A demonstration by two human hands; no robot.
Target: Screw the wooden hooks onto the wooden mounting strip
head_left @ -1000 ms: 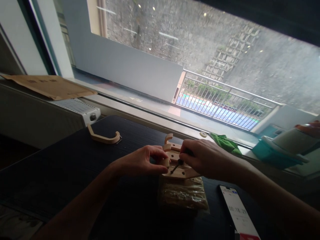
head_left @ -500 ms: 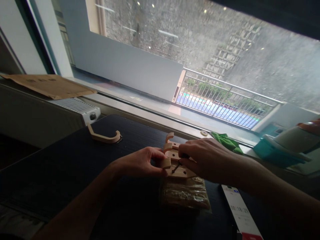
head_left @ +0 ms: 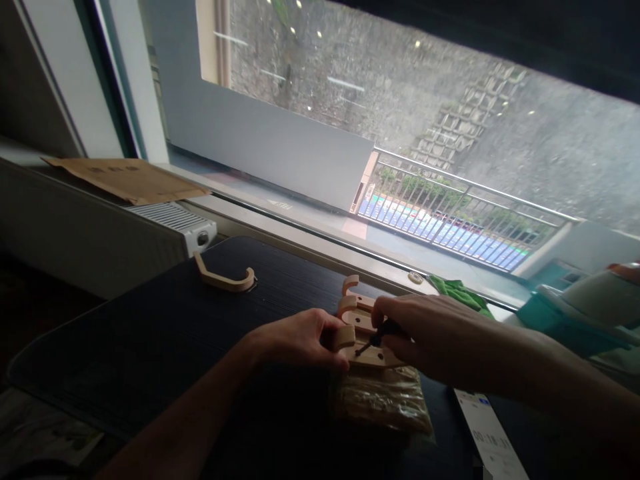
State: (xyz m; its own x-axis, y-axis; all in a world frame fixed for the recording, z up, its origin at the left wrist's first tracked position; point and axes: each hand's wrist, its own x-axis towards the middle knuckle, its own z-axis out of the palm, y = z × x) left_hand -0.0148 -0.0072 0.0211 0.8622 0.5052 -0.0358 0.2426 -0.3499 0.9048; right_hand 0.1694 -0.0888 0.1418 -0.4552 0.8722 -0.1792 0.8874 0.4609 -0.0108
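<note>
My left hand [head_left: 300,339] pinches a small curved wooden hook piece [head_left: 344,336] against a flat wooden board [head_left: 371,359] with holes in it, on the dark table [head_left: 165,333]. My right hand [head_left: 425,330] is closed round a small black screwdriver [head_left: 373,340] whose tip points down at the board. More wooden hooks [head_left: 350,303] stand on the board's far end, partly hidden by my fingers. A loose wooden hook [head_left: 223,279] lies apart at the table's far left.
A clear plastic bag [head_left: 383,400] lies under the board's near end. A phone [head_left: 493,443] with a lit screen lies at the lower right. A green cloth [head_left: 457,292] sits on the windowsill, a radiator [head_left: 175,223] and cardboard [head_left: 127,179] at left, a teal box [head_left: 565,320] at right.
The view has shifted a little, so everything sits slightly lower and to the right. Both hands keep their hold on the hook piece and the screwdriver at the board.
</note>
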